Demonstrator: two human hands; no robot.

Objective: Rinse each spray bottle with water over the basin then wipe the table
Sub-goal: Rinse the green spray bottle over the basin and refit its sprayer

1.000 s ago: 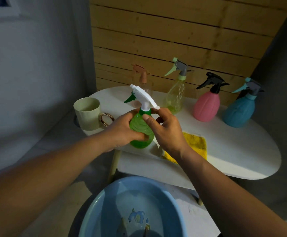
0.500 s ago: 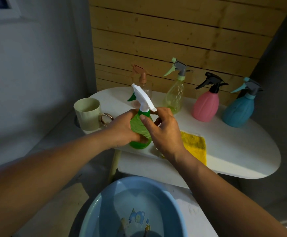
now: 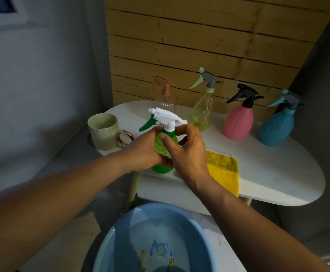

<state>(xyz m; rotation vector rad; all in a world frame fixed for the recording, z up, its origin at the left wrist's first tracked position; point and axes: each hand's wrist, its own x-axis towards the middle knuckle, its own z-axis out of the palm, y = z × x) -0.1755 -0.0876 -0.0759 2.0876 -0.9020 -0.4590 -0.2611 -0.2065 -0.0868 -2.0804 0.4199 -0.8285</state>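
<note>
white oval table (image 3: pixel 268 173) carried my work | blue basin (image 3: pixel 120 242) sat below its near edge | green spray bottle (image 3: pixel 163 148) stood upright at that edge | my left hand (image 3: pixel 144 152) wrapped its body from the left | my right hand (image 3: pixel 187 152) curled round the neck, thumb on the front, below the white trigger head (image 3: pixel 166 115)

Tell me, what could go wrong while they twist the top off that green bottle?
The green spray bottle, gripped by the left hand with the right hand at its neck, is over the table edge, not the basin, so spills may land outside it. An elbow swing might also knock the mug.
</note>
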